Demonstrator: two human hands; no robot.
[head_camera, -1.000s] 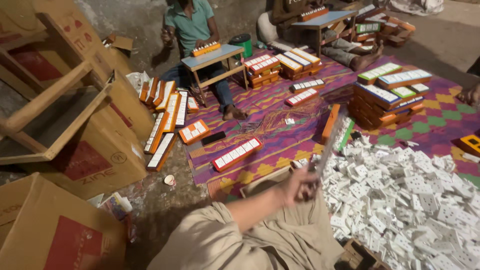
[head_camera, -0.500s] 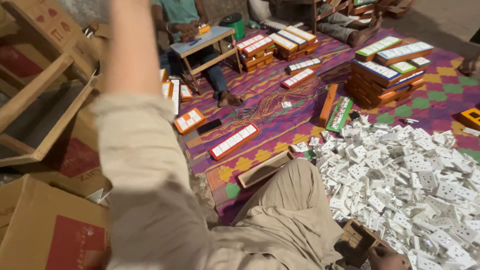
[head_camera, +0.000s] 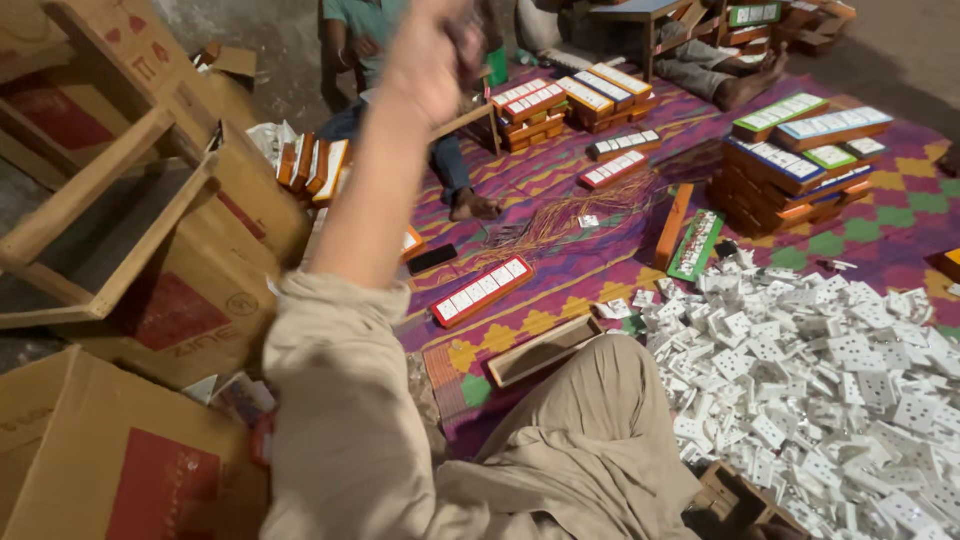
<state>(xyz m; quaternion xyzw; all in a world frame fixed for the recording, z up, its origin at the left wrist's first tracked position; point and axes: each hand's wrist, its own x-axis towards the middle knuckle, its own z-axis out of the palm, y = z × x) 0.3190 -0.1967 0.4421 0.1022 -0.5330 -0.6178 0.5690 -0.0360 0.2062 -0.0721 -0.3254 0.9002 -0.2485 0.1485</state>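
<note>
A raised left hand is blurring with motion, so its grip cannot be told. The top edge is cutting off a seated person in a teal shirt. The right hand is lying outside view.

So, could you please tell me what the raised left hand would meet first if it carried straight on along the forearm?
Probably the seated person behind the left hand, though depth is unclear in this blurred view.

White plastic sockets – smooth, glossy; woven cloth mat, matt; rough cardboard boxes; bare wood frame, unfinished.
</note>
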